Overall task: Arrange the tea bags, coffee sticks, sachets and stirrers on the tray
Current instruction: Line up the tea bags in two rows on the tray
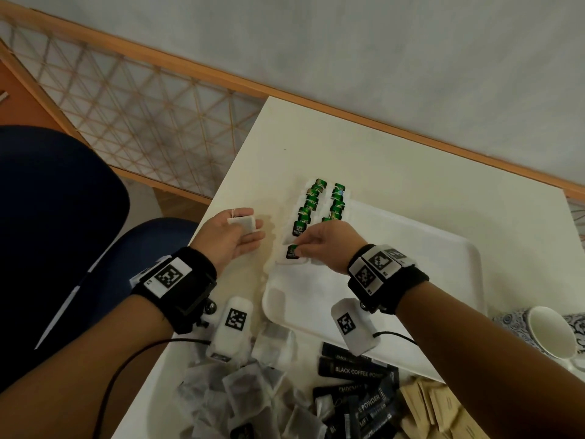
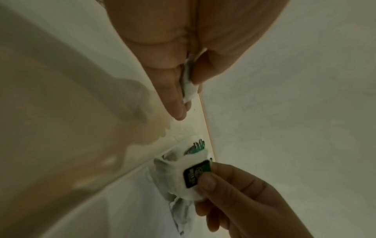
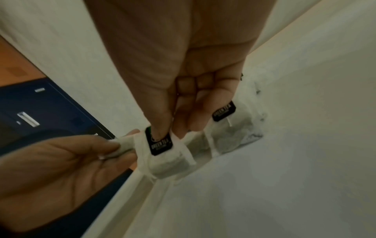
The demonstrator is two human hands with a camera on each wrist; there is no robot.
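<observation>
So right hand [image 1: 319,245] pinching green tag of tea bag [image 1: 292,253], laying it at near end of tea bag rows [image 1: 321,205] on white tray [image 1: 443,267]. Left hand [image 1: 232,237] hovering beside tray, thumb holding another tea bag [image 1: 242,224] against fingers. Loose bags, coffee sticks [image 1: 359,372] piling nearby.

Around the white tray [image 1: 449,280]: two rows of tea bags [image 1: 319,204] fill its far-left corner; its middle and right lie open. Loose tea bags [image 1: 253,394], coffee sticks [image 1: 361,372] and a cup [image 1: 550,337] crowd its near edge.
</observation>
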